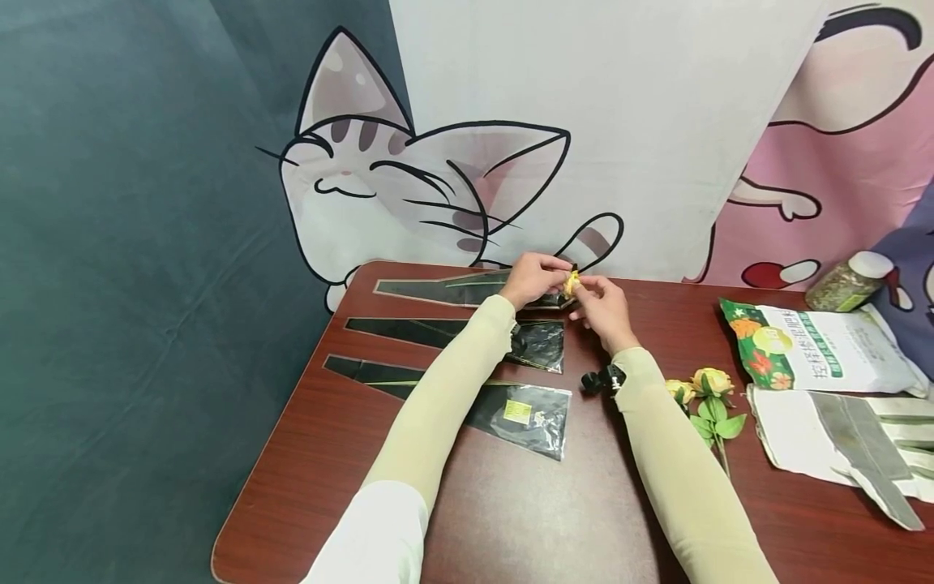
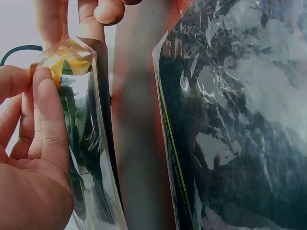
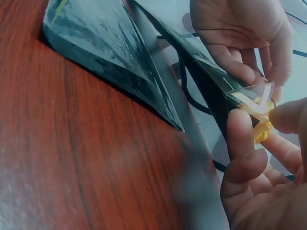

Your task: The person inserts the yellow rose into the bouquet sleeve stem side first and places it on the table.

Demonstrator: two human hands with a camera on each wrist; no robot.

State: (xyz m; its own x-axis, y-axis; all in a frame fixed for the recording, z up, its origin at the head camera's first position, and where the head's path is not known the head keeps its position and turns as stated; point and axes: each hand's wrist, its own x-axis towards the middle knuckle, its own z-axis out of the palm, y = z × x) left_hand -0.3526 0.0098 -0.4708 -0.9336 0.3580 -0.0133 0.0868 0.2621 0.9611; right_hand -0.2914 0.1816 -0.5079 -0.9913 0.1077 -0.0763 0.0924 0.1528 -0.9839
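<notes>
Both hands meet at the mouth of the farthest flower sleeve (image 2: 98,158), clear film in front and black behind. A yellow rose (image 1: 571,284) shows at that mouth, its green leaves and stem inside the film. My left hand (image 1: 536,280) pinches one edge of the mouth between thumb and fingertips. From the other side my right hand (image 1: 604,310) grips the mouth around the blossom, thumb at the clear film (image 3: 256,98) and a finger along the black edge. The rose is partly hidden by fingers.
Two more sleeves, a middle one (image 1: 543,345) and a near one (image 1: 540,422) with a yellow label, lie on the brown table (image 1: 511,519). Rightward are loose yellow roses (image 1: 711,381), white-and-grey gloves (image 1: 803,430), a printed bag (image 1: 824,345) and a lidded jar (image 1: 846,284). A cloth backdrop stands behind.
</notes>
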